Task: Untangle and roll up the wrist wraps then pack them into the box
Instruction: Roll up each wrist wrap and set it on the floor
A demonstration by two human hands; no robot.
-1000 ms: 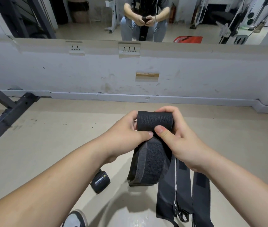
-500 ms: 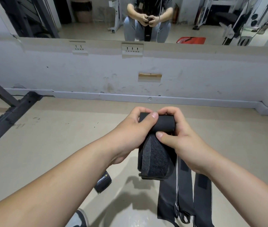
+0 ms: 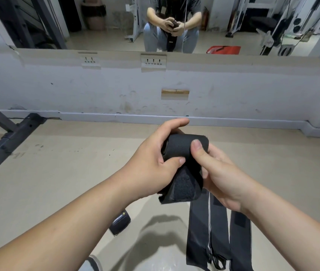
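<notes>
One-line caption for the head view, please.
Left hand and right hand grip a half-rolled wrap, velcro tail free; loose straps trail below, a rolled wrap lies on the floor.

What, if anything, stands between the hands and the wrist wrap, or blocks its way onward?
Nothing stands between them: the left hand and right hand both grip the half-rolled wrist wrap directly, with its Velcro tail hanging loose below. No box is in view, so that path cannot be judged.
</notes>
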